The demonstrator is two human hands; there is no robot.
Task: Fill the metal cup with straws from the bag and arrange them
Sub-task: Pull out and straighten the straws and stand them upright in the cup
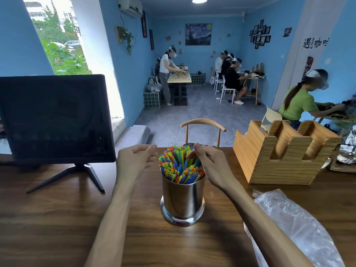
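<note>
A shiny metal cup (183,201) stands upright on the wooden table (57,218), packed with several coloured straws (177,164) whose tops fan out above the rim. My left hand (134,158) hovers just left of the straw tops, fingers loosely curled, holding nothing. My right hand (208,162) is at the right side of the bundle, with thumb and fingertips touching the straw tops. A crumpled clear plastic bag (292,224) lies flat on the table at the right; I see no straws in it.
A black monitor (54,118) on a stand occupies the table's left. A wooden slotted holder (279,155) sits at the right rear. A wooden chair back (202,125) rises behind the table's far edge. People work at tables farther back in the blue room.
</note>
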